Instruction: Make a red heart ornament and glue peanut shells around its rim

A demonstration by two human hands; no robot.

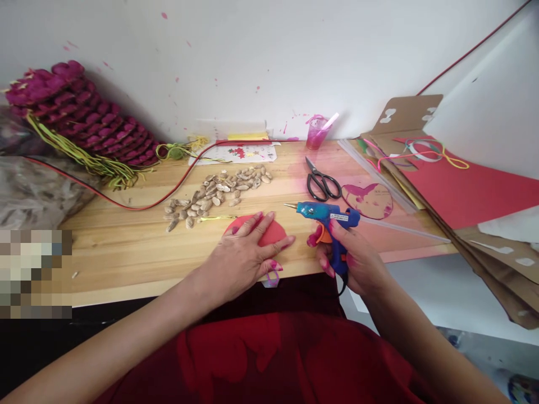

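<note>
My left hand (248, 252) lies flat with spread fingers on a red paper disc (273, 231) near the table's front edge. A yellow-green cord (217, 217) runs out from the disc's left side, and a small pale purple piece (272, 279) pokes out below my thumb. In my right hand (357, 252) is a blue hot glue gun (315, 211), held by its handle, its metal nozzle pointing left above the tabletop. Its orange trigger (323, 233) shows by my fingers. Beyond the disc lies a loose pile of pistachio-like shells (210, 196).
Black-handled scissors (322, 182) and a pink-stained cardboard disc (368, 201) lie beyond the glue gun. A pink-stained cup (316, 134) stands by the wall. Strung magenta pieces (84, 118) lean at left; a red cord (177, 196) crosses the table. Red paper (458, 185) and cardboard (415, 115) occupy the right.
</note>
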